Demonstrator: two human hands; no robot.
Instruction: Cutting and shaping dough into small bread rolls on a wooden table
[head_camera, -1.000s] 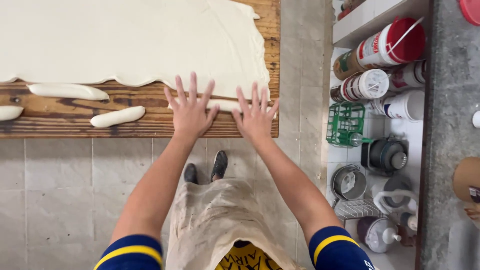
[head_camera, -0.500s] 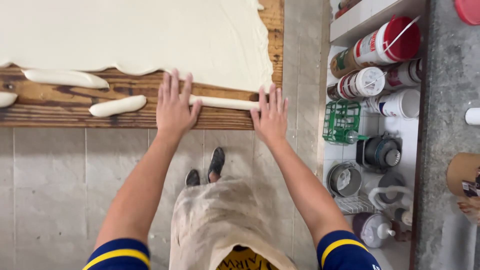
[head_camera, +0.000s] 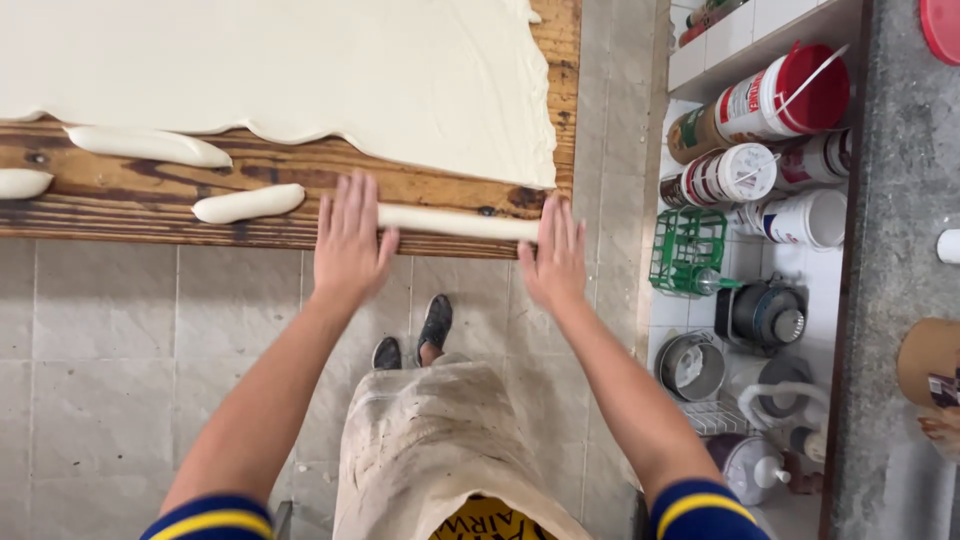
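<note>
A: Where are the person's hands?

B: The left hand (head_camera: 350, 245) and right hand (head_camera: 553, 262) lie flat, palms down, on the two ends of a long dough rope (head_camera: 455, 222), fingers straight and slightly spread, pinching nothing.

A: And the rope?

B: It lies along the near edge of the wooden board (head_camera: 420, 185), toward its right corner, just below the big dough sheet (head_camera: 290, 70).

A: Anything else on the board?

B: A short dough roll (head_camera: 248, 203) sits left of the left hand, another roll (head_camera: 148, 146) lies farther left, near the sheet's edge
</note>
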